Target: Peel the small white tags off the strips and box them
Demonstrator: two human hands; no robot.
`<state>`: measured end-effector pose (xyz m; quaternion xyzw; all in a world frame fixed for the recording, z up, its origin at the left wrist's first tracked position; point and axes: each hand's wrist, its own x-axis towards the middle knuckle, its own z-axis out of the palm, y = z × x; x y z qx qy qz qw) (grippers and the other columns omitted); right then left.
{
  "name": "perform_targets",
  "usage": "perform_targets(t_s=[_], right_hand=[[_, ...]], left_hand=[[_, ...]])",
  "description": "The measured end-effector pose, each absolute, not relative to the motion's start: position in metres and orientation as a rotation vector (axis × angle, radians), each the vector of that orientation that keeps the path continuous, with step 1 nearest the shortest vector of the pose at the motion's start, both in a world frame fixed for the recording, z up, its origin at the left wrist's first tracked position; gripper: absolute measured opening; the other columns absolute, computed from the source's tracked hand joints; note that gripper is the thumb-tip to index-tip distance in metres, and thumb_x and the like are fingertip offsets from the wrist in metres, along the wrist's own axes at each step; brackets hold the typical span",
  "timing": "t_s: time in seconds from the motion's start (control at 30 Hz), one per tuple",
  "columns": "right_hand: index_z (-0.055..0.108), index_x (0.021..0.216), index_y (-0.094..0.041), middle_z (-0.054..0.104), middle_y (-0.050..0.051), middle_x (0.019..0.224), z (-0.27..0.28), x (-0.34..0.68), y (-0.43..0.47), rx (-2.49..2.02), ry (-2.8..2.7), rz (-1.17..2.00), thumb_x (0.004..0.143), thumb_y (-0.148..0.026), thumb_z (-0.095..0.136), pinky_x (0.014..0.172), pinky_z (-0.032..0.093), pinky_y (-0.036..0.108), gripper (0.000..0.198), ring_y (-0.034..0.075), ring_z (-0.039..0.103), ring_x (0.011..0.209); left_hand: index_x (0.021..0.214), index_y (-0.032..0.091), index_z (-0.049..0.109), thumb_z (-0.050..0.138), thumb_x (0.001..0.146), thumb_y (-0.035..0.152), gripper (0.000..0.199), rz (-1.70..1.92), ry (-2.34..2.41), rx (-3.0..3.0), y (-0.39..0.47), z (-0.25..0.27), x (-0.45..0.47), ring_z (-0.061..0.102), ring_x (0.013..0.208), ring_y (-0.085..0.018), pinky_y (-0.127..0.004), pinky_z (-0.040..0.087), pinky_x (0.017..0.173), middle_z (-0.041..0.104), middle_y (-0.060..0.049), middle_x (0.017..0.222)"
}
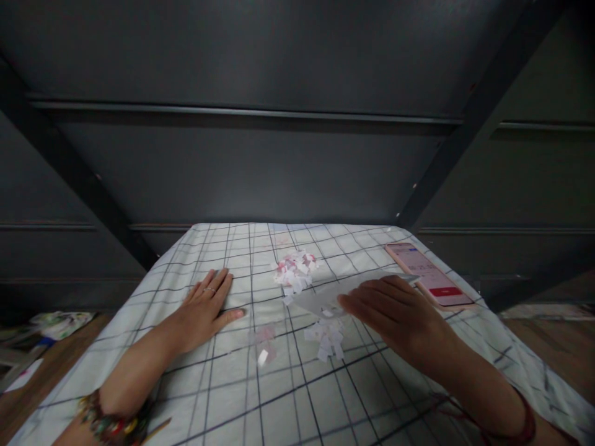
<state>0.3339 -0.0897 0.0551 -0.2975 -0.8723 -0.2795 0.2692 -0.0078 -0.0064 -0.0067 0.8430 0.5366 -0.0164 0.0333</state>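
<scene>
My left hand [202,313] lies flat on the checked tablecloth [223,384], fingers stretched out and holding nothing. Over the right half of the table, my right hand [400,313] is closed on a thin translucent sheet [320,300]; motion blurs it, and I cannot tell whether it is a flat sheet or a bag. A heap of small white and pink paper scraps [295,269] lies beyond the sheet. Nearer to me, white paper scraps [329,339] sit just below the sheet's edge. A few pink and white scraps [264,347] lie between the hands.
A phone [430,275] with its screen lit lies at the table's right side, just beyond my right hand. Dark panels [260,167] stand behind the table's far edge. At the lower left, a crumpled plastic bag [65,323] rests below table height.
</scene>
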Motion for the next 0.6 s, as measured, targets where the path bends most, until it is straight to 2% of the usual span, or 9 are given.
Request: perform_targets(t_s=[0.5,0.6], right_hand=[[0.063,0.099,-0.012,0.07,0.006,0.081,0.0516,0.3343,-0.0881,-0.881,-2.3,-0.786,0.091,-0.005,0.044,0.069,0.046,0.031,0.022,0.015,0.061,0.074],[0.063,0.097,-0.012,0.07,0.005,0.079,0.0525,0.334,-0.0894,-0.867,-2.344,-0.745,0.091,-0.005,0.044,0.067,0.046,0.031,0.022,0.015,0.061,0.074]], left_hand=[[0.15,0.004,0.027,0.022,0.086,0.076,0.096,-0.073,1.658,2.586,-0.0069,-0.007,-0.0078,0.018,0.144,-0.037,-0.051,0.024,0.114,0.022,-0.019,0.156],[0.15,0.008,0.029,0.025,0.087,0.076,0.093,-0.037,1.664,2.595,-0.0057,-0.01,-0.0091,0.019,0.144,-0.036,-0.05,0.024,0.114,0.023,-0.017,0.157]])
